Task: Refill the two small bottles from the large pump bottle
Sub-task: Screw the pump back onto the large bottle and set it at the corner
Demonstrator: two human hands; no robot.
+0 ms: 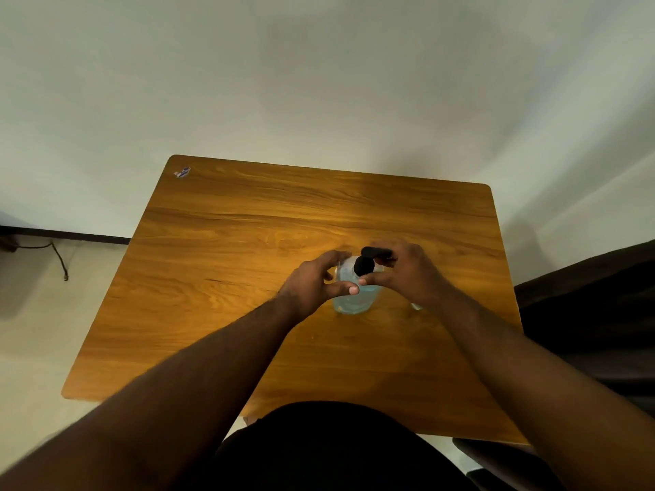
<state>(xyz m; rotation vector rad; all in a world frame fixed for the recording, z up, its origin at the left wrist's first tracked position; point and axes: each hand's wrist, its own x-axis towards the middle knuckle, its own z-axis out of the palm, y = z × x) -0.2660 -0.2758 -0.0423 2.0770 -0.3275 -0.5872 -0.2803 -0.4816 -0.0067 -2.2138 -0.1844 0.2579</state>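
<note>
A large clear pump bottle [354,301] holding pale blue liquid stands upright near the middle of the wooden table [227,278]. Its black pump head [368,259] points to the right. My left hand [315,283] wraps around the bottle's left shoulder, thumb across the front. My right hand [404,272] grips the black pump collar, fingers curled over the spout. A small clear object [415,306] peeks out under my right wrist; it may be one small bottle, mostly hidden. No other small bottle shows.
A small sticker [182,172] lies at the table's far left corner. A dark chair or seat [595,313] stands to the right of the table. A cable [58,258] trails on the floor at left. A wall rises behind the table.
</note>
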